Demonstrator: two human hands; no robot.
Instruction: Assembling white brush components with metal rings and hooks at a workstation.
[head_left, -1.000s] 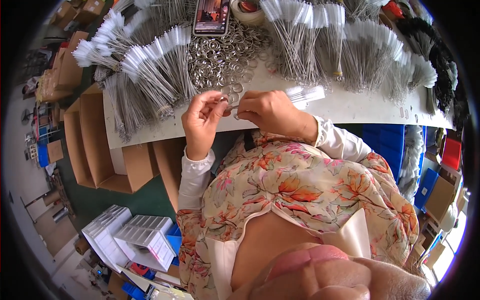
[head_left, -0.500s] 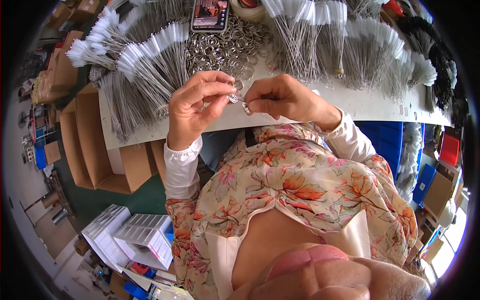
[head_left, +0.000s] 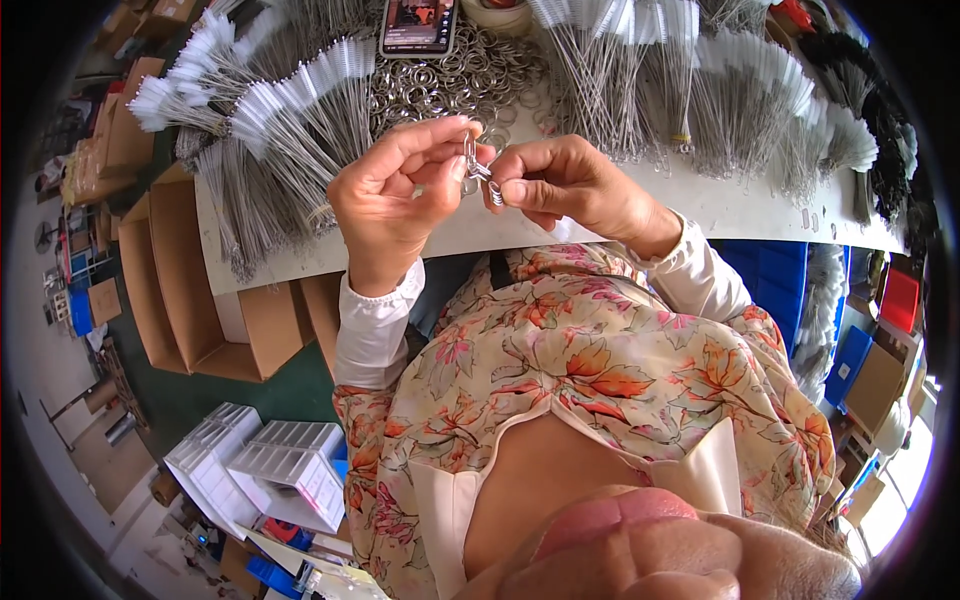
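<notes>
In front of my chest, both hands meet over the near part of the white table (head_left: 560, 228). My left hand (head_left: 398, 195) pinches shiny metal rings (head_left: 470, 148) between thumb and fingertips; one stands up narrow, seen nearly edge-on. My right hand (head_left: 580, 190) is closed, thumb against forefinger, on a small stack of metal loops (head_left: 496, 194) that look like rings. The two sets touch or overlap between my fingertips; whether they are linked I cannot tell. Just beyond my hands lies a heap of loose metal rings (head_left: 455, 88).
Wire-stemmed brushes with white bristles lie in bundles at left (head_left: 300, 110) and right (head_left: 740, 100). A phone (head_left: 418, 28) rests at the heap's far side. Open cardboard boxes (head_left: 215, 300) stand left below the table; blue bins (head_left: 765, 285) stand below right.
My left hand has tilted and its fingertips have shifted slightly up and right. The rings in it now stand upright, closer to the loops in my right hand.
</notes>
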